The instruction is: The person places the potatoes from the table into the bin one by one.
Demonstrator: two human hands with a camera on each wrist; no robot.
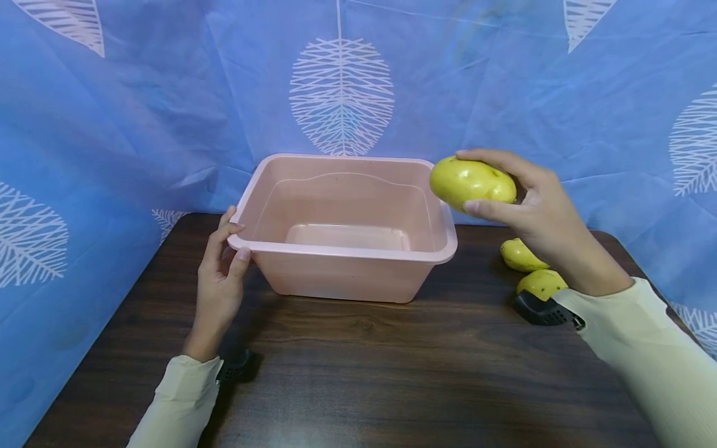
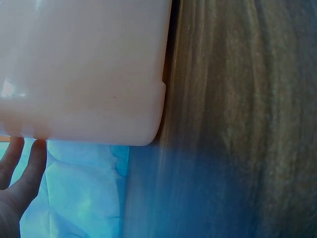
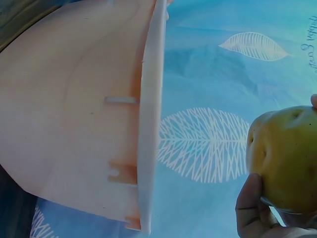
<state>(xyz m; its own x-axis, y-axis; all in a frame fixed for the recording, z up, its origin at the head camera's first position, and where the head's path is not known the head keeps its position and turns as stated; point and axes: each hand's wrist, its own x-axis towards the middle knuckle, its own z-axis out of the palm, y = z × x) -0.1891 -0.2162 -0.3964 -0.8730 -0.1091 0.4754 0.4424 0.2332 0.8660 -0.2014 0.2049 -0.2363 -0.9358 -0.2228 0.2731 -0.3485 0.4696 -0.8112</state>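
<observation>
A pink plastic basin (image 1: 342, 277) stands upright on the table, with its bare floor showing. At its near left corner, my left hand (image 1: 221, 274) grips the rim, thumb in front and fingers around the side. In the left wrist view, two fingers (image 2: 33, 166) touch the basin's wall. Held between the thumb and fingers of my right hand (image 1: 546, 211) is a yellow potato (image 1: 467, 180), raised by the basin's right rim. The right wrist view shows this potato (image 3: 287, 158) with dimpled eyes, apart from the basin (image 3: 74, 109).
Two more yellow potatoes, one farther back (image 1: 521, 255) and one nearer (image 1: 540, 284), lie on the dark wooden table (image 1: 364, 367) right of the basin, partly behind my right forearm. A blue cloth (image 1: 235, 81) with white leaf prints hangs behind the table.
</observation>
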